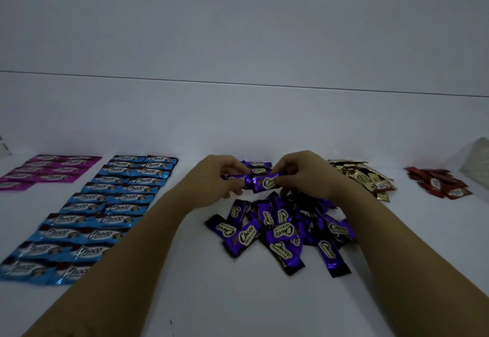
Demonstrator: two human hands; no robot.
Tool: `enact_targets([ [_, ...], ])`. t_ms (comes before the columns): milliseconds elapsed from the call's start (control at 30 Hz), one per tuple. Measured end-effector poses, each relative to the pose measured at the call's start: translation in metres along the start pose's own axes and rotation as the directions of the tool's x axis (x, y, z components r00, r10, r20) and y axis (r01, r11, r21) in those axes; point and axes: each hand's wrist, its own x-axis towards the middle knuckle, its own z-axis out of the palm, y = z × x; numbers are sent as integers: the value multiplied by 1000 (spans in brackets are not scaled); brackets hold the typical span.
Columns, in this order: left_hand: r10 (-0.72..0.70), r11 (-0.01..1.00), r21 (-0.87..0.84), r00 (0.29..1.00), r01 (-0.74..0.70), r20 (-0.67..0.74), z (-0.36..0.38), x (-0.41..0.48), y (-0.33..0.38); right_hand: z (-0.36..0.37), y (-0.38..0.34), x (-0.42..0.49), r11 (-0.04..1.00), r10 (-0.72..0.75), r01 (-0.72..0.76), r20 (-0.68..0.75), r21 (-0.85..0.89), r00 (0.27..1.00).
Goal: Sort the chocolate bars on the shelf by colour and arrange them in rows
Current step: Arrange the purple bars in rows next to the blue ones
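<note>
My forearms [127, 257] span the purple heap [277, 231] on the shelf [185, 297]. Left hand [225, 175] pinches one purple bar [235, 178], right hand [301, 172] a second purple bar [267, 182], by the started purple row [258, 164]. A wrist could drag the heap; slick foil may skew the row.

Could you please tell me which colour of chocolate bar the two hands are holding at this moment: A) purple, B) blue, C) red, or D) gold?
A: the left hand and the right hand pinch purple bars just beyond the loose purple heap, while the blue rows, gold heap and red heap lie untouched.
</note>
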Motion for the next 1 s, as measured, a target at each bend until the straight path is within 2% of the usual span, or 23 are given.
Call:
enact_targets([
  [133,-9,992,119,978,34,-207,-15,3,-10,0,2,4,996,65,-56,-119,76,991],
  [233,-8,974,222,988,43,-157,-15,4,-19,8,-1,12,996,72,-67,-102,53,992],
  [267,-8,967,251,991,41,-130,-12,4,-19,12,-1,14,997,74,-76,-96,-17,993],
  [333,26,929,371,995,13,-100,-8,4,-16,15,-3,15,958,69,-97,-111,-270,991],
  [400,117,811,584,989,-43,-90,-11,3,-6,11,-7,9,866,14,-76,-127,-494,992],
  [467,198,721,689,975,-79,-96,-19,2,6,3,-12,1,853,-54,-1,-90,-523,994],
  [533,182,702,707,982,-89,-57,-24,2,9,0,-17,-4,870,-104,69,-45,-488,994],
  [600,101,699,709,995,-87,22,-22,0,8,6,-22,-5,871,-121,111,10,-479,993],
  [733,-21,725,688,998,-30,66,-21,4,-2,19,-19,4,832,-102,119,62,-542,993],
  [1000,51,742,670,999,-39,2,-12,15,-13,19,-12,21,851,-62,76,45,-520,997],
])
